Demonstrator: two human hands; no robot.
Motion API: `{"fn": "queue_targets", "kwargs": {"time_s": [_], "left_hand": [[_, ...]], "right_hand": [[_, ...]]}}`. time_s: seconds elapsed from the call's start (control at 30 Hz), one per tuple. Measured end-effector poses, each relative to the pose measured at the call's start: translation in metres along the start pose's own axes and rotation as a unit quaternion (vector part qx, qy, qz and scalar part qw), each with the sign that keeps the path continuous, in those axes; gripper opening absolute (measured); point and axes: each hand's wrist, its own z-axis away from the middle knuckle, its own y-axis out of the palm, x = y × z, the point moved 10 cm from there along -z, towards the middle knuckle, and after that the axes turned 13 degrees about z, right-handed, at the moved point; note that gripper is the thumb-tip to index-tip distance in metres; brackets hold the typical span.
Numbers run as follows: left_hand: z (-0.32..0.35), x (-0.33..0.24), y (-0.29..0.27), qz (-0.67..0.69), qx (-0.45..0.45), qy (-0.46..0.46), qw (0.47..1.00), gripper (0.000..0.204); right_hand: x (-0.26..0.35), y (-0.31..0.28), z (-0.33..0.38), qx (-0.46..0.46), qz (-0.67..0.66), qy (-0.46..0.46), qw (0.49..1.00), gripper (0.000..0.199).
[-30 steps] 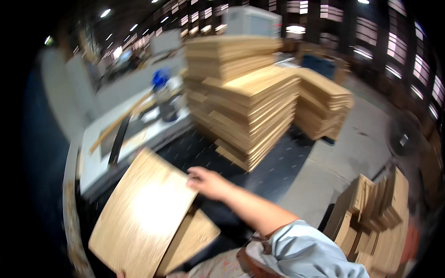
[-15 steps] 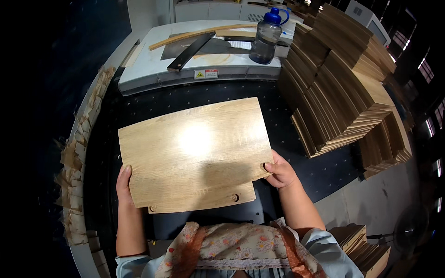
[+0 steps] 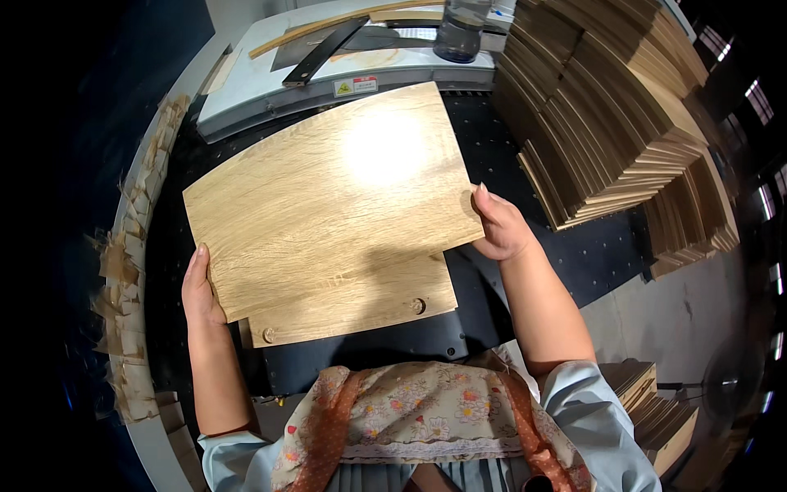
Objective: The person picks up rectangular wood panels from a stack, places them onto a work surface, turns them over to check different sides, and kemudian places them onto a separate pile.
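Note:
I hold a light wood-grain panel (image 3: 328, 193) flat over a black perforated worktable (image 3: 574, 246). My left hand (image 3: 201, 287) grips the panel's left edge. My right hand (image 3: 500, 221) grips its right edge. Under it lies a second, similar panel (image 3: 352, 307), whose near strip shows two round holes. Both panels sit slightly askew to each other.
A tall stack of similar wooden panels (image 3: 607, 123) fills the right side. At the back a pale machine bed (image 3: 328, 66) carries a dark ruler (image 3: 324, 53), wooden strips and a plastic water bottle (image 3: 459, 29). Veneer scraps (image 3: 131, 271) line the table's left rim. More panels (image 3: 656, 410) lie low right.
The top panel has moved away from me and tilted, right side farther back. Both hands stay on its edges. A second earlier only my right hand was lifting it at the left.

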Motion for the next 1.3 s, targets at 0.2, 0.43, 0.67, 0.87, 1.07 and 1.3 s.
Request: {"fn": "queue_targets", "kwargs": {"time_s": [0.2, 0.43, 0.67, 0.87, 1.07, 1.3], "left_hand": [[-0.010, 0.007, -0.010, 0.074, -0.004, -0.031, 0.997, 0.040], [-0.001, 0.001, -0.004, 0.121, 0.008, -0.034, 0.992, 0.054], [0.017, -0.012, 0.057, 0.138, 0.118, -0.038, 0.983, 0.060], [0.028, -0.014, 0.081, 0.138, 0.116, -0.046, 0.983, 0.059], [0.027, -0.007, 0.094, 0.094, 0.194, -0.050, 0.975, 0.043], [0.043, -0.015, 0.103, 0.000, 0.235, 0.002, 0.972, 0.043]], "right_hand": [[0.013, 0.000, -0.004, 0.007, 0.008, -0.010, 1.000, 0.048], [0.008, -0.014, -0.009, 0.043, -0.009, -0.027, 0.999, 0.045], [-0.007, -0.048, 0.005, -0.056, 0.019, -0.022, 0.998, 0.045], [-0.014, -0.059, 0.007, -0.072, 0.025, -0.012, 0.997, 0.043], [-0.012, -0.066, 0.017, -0.070, 0.058, -0.014, 0.996, 0.049], [-0.006, -0.061, 0.028, -0.093, 0.139, -0.024, 0.986, 0.060]]}}
